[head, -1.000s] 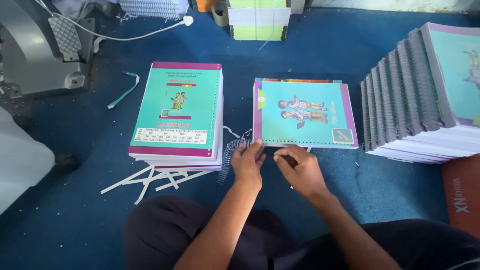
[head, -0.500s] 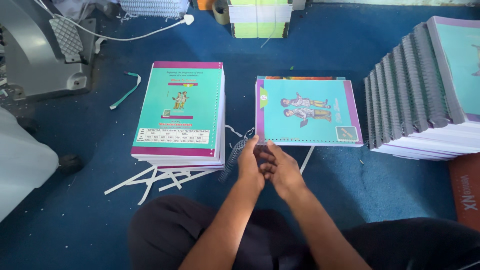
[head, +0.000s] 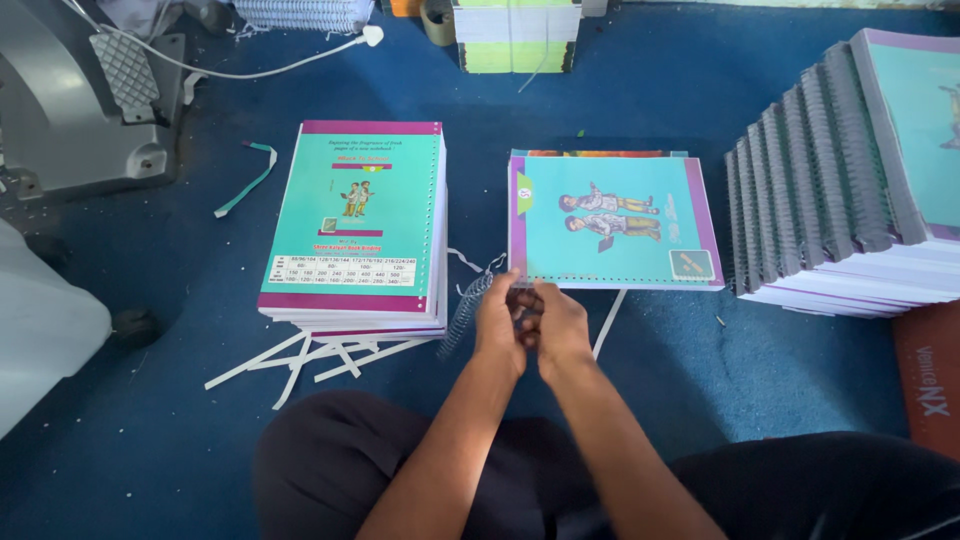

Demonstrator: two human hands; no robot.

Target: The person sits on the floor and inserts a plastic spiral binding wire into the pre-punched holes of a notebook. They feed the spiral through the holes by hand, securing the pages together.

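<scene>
A teal notebook [head: 610, 220] with a purple border lies flat on the blue floor in front of me. My left hand [head: 497, 325] and my right hand [head: 562, 325] are pressed together at its near left corner. Both pinch the end of a metal spiral wire coil [head: 462, 312], which trails down and to the left from my fingers. My fingertips hide the spot where the coil meets the notebook's punched edge.
A stack of teal notebooks [head: 355, 215] without coils stands to the left, on white paper strips [head: 300, 360]. A fanned row of spiral-bound notebooks [head: 830, 190] lies at the right. A grey machine [head: 70, 110] with a cable sits far left, and a green-white paper stack [head: 515, 35] at the top.
My right hand has slid left along the notebook's near edge and now meets my left hand at the corner. The notebook and the stacks have not moved.
</scene>
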